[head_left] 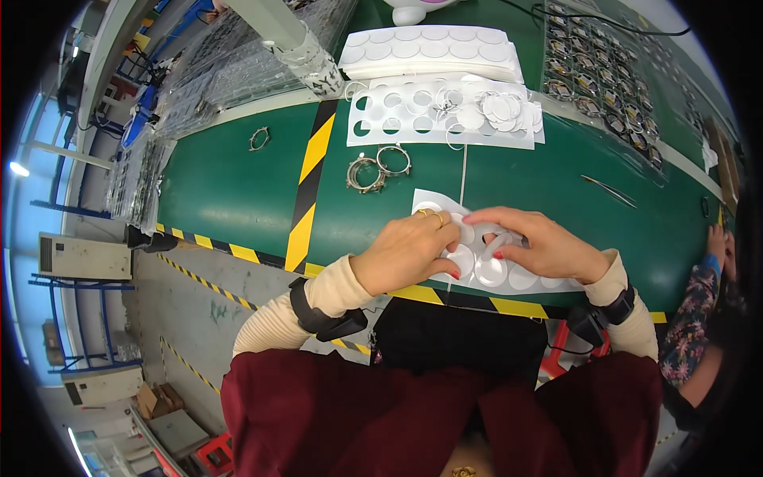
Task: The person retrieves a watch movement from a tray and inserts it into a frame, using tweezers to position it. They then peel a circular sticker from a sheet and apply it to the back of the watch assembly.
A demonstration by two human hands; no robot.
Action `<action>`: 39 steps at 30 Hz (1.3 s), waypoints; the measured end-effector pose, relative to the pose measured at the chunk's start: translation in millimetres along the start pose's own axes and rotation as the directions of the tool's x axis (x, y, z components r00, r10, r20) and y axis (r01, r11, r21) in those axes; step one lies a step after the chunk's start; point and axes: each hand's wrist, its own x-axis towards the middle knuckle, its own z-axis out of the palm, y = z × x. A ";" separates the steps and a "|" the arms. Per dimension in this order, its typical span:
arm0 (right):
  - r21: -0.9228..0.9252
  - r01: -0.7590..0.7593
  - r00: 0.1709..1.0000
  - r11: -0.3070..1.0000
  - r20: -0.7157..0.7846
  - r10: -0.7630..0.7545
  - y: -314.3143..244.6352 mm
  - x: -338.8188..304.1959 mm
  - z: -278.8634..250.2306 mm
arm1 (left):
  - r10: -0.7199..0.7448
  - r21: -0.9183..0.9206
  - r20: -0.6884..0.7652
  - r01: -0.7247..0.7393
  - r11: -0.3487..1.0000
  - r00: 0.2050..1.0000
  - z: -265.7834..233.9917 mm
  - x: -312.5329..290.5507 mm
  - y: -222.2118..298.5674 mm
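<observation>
A white sheet of round stickers (pixel 522 278) lies near the table's front edge, under both hands. My left hand (pixel 409 250) has its fingers curled over the sheet's left part, with the thumb pressed down near a round sticker. My right hand (pixel 548 246) is closed, thumb and fingers pinching a pale round sticker (pixel 501 241) above the sheet; the fingers partly cover it. Just beyond my left hand, metal rings (pixel 364 173) with small lugs stand together on the green table.
Farther back lie a punched white sheet (pixel 373 126) with loose white discs (pixel 499 110) and a stack of sticker sheets (pixel 429 52). Tweezers (pixel 609 191) rest at right. Another ring (pixel 259 139) sits far left. Trays of ring parts (pixel 596 79) stand back right, near another person's arm (pixel 690 318).
</observation>
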 end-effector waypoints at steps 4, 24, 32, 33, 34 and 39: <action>-0.618 0.188 0.968 0.764 -0.016 -0.251 3.7 -4.6 -15.8 | -0.011 0.005 -0.007 0.011 1.000 1.000 -4.1 2.4 -0.5; 0.006 0.282 0.953 0.959 -0.115 -0.279 43.7 -19.1 18.2 | 0.401 0.420 -0.219 -0.285 0.862 0.889 -44.0 141.0 29.3; 0.060 0.170 0.985 0.984 -0.033 -0.168 51.5 -29.9 20.5 | 0.640 0.275 0.017 -0.619 0.736 0.768 56.1 257.9 102.3; 0.103 0.140 0.990 0.985 -0.026 -0.138 51.5 -31.3 22.6 | 0.654 0.268 0.026 -0.636 0.724 0.756 63.9 261.9 110.4; 0.148 0.111 0.994 0.983 -0.015 -0.110 52.2 -32.1 23.1 | 0.643 0.242 0.104 -0.647 0.723 0.759 71.5 262.8 117.6; 0.219 0.165 0.986 0.962 -0.006 -0.168 56.7 -29.6 26.0 | 0.578 0.065 0.256 -0.610 0.790 0.775 71.3 257.8 116.2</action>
